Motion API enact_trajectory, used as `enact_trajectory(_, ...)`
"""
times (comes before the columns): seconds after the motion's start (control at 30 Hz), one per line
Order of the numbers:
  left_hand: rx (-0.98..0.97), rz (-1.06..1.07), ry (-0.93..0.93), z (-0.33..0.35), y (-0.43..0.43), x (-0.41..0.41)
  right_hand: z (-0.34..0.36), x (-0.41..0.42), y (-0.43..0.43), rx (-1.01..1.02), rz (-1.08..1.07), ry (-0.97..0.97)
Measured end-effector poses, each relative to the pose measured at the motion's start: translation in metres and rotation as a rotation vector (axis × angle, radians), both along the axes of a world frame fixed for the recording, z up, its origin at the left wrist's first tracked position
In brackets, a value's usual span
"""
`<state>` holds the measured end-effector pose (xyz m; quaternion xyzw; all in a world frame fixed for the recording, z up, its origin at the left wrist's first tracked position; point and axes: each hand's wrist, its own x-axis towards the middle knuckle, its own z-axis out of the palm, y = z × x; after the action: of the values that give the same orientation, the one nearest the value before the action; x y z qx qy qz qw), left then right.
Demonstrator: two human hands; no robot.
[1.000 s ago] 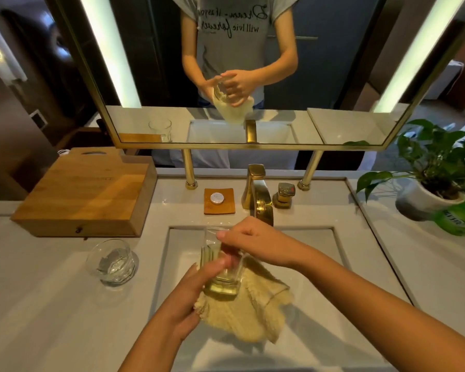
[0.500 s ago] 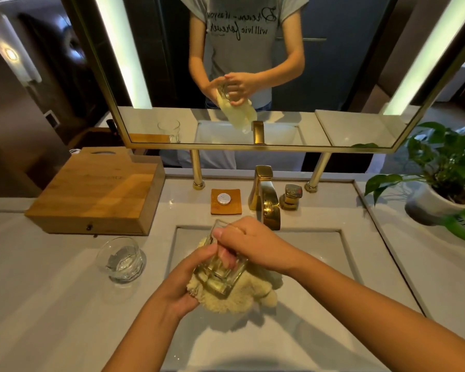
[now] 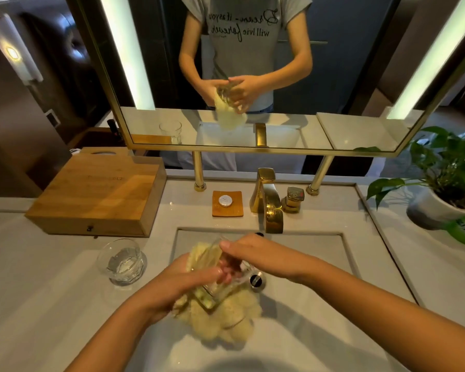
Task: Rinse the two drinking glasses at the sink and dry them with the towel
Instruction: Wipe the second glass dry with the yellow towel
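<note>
Over the sink [image 3: 320,264], left hand [image 3: 177,283] cups the yellow towel [image 3: 223,323] around a tilted glass [image 3: 215,288]; right hand [image 3: 253,256] grips its rim, fingers inside; second glass [image 3: 122,261] stands upright on the counter [image 3: 38,291], left of the basin, before the wooden box [image 3: 100,194]; gold faucet [image 3: 269,202] behind

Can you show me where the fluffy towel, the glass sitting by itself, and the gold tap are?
towel [image 3: 226,324]: head view, on the bunched fluffy part hanging below the hands.
glass [image 3: 122,261]: head view, on its clear side wall.
gold tap [image 3: 271,208]: head view, on the curved spout.
</note>
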<state>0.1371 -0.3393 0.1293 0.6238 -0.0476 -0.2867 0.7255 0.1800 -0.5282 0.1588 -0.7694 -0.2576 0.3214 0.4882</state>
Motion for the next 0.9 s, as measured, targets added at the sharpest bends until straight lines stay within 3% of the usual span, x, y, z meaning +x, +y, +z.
enact_trajectory(0.07, 0.276, -0.003, -0.274, 0.009, -0.014, -0.007, -0.004, -0.001, 0.002, -0.002, 0.017, 0.126)
enact_trajectory(0.1, 0.337, 0.007, -0.303, 0.009, -0.021, -0.011, -0.005, -0.004, 0.003, 0.001, 0.012, 0.146)
enact_trajectory(0.23, 0.238, 0.026, -0.152, 0.005, -0.014, -0.006, -0.006, -0.016, 0.006, 0.044, -0.099, 0.057)
enact_trajectory(0.3, 0.041, 0.066, 0.028, 0.002, -0.005, -0.001, -0.003, -0.02, 0.009, 0.099, -0.137, -0.033)
enact_trajectory(0.37, -0.13, 0.166, 0.152, 0.0, -0.004, 0.001, -0.002, -0.019, 0.012, 0.118, -0.135, -0.246)
enact_trajectory(0.43, -0.176, 0.246, 0.142, 0.001, -0.007, -0.002, -0.005, -0.016, 0.013, 0.082, -0.11, -0.499)
enact_trajectory(0.6, -0.055, 0.335, 0.033, 0.005, -0.006, -0.01, -0.009, -0.007, 0.005, -0.168, 0.089, -0.725)
enact_trajectory(0.7, 0.006, 0.343, 0.088, -0.004, 0.001, -0.016, -0.013, -0.007, 0.006, -0.314, 0.221, -0.945)
enact_trajectory(0.9, 0.047, 0.485, 0.265, -0.044, 0.013, -0.036, -0.019, -0.005, 0.028, -0.402, 0.404, -0.989)
